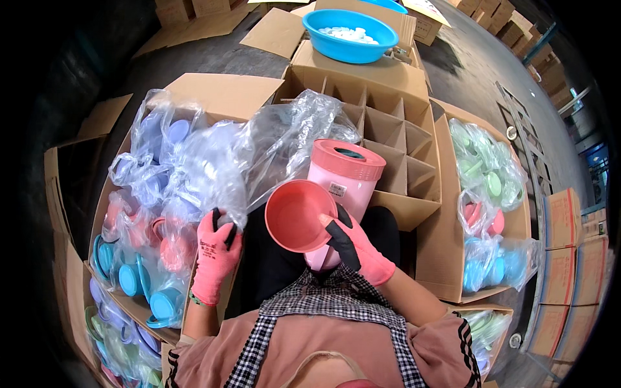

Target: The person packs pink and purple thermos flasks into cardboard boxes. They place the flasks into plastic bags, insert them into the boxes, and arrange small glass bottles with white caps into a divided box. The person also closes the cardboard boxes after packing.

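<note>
My right hand point(359, 249) grips a coral-red cup point(294, 216) by its rim, fingers outside and thumb at the inner edge. The cup's open mouth faces up. Just behind it a pink jug point(346, 181) with a coral lid and a small label stands between my knees, its lower part partly hidden by the cup and hand. Over at the left box, my left hand point(218, 255) pinches the lower end of a clear plastic bag point(226, 174). Both hands wear pink gloves with black fingertips.
A divided carton point(388, 149) stands ahead, below a blue basin point(349, 39) of white pieces. The left box point(103, 194) holds bagged purple, red and blue plastic lids or cups. Another carton point(440, 258) at the right holds bagged green, red and blue pieces. Cartons point(559, 278) are stacked far right.
</note>
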Available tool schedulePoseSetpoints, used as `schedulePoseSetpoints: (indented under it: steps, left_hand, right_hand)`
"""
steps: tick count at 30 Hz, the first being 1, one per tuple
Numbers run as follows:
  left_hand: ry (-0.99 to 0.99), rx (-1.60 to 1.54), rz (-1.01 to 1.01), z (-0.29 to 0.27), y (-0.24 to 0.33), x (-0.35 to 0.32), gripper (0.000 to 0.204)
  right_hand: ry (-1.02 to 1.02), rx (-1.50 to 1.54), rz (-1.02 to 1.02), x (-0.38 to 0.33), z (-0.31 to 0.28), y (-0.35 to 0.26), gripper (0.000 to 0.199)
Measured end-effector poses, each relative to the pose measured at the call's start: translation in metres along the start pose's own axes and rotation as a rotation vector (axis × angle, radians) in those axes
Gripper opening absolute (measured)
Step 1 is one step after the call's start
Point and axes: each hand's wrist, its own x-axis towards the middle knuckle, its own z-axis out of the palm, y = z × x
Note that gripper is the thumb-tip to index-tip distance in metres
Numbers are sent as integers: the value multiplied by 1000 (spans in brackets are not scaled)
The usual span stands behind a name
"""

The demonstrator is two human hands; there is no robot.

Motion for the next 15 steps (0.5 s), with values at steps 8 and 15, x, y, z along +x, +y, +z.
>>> schedulePoseSetpoints:
  steps: [8,15]
  left_hand:
    - [26,-804,-419,8,13,-3,34]
    - [-485,-1267,-689,-4,42,4,55]
  right_hand:
    - [-47,-161,-60,3,6,2,37]
    - [-96,-440,-90,-3,1,33,56]
